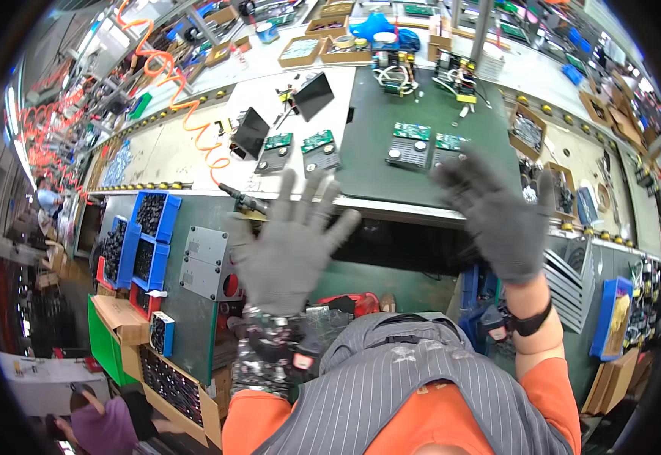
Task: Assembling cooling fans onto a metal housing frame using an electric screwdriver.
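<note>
Grey-gloved left hand (pixel 285 254), right hand (pixel 505 227) hung empty, fingers spread. Far, flat black slotted unit (pixel 405 154) seemed stiff; edges suited gripping.

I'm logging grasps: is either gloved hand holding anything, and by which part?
Nothing is held: the left hand and right hand are both spread open. The black hand tool on the orange coiled hose shows beside the left hand, ungripped.

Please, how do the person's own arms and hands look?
The left hand and right hand wear grey gloves. On the left is a black-and-grey patterned arm sleeve; on the right, a black strap. Both shirt sleeves are orange.
</note>
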Motion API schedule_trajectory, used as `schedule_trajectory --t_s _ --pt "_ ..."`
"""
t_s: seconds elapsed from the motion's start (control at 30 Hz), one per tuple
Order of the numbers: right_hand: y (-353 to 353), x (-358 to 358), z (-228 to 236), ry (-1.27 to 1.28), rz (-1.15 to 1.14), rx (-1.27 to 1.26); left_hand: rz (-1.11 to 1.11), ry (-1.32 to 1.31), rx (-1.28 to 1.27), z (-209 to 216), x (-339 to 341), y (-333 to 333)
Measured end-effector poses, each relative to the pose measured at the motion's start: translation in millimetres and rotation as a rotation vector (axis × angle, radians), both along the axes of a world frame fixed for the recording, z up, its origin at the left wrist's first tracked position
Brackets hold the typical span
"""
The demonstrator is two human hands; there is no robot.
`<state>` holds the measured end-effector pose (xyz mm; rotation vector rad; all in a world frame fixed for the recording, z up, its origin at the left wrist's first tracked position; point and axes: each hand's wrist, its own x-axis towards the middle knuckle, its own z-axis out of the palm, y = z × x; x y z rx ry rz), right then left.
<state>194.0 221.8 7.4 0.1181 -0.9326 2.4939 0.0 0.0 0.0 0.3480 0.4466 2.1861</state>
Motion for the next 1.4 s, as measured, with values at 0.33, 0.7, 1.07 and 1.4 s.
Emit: schedule_trajectory --t_s 0.33,0.7,1.07,1.4 --pt "-12.4 -179.7 -65.4 -0.495 0.586 0.135 0.026 -0.014 -0.306 -76.0 -63.1 -40.0" --pt "21.6 -302.5 -143.4 -0.572 1.038 0.848 0.177 0.602 -2.271 -159.4 25.2 -200.7" --pt "1.9 -321.5 -201.5 -0.594 1.258 0.919 -0.039 0.058 -2.307 -181.7 85.3 -228.9" --pt "-109.4 -412.7 -246.1 -0.528 1.109 0.970 0.264 0.075 -2.009 -217.5 -63.7 -314.4"
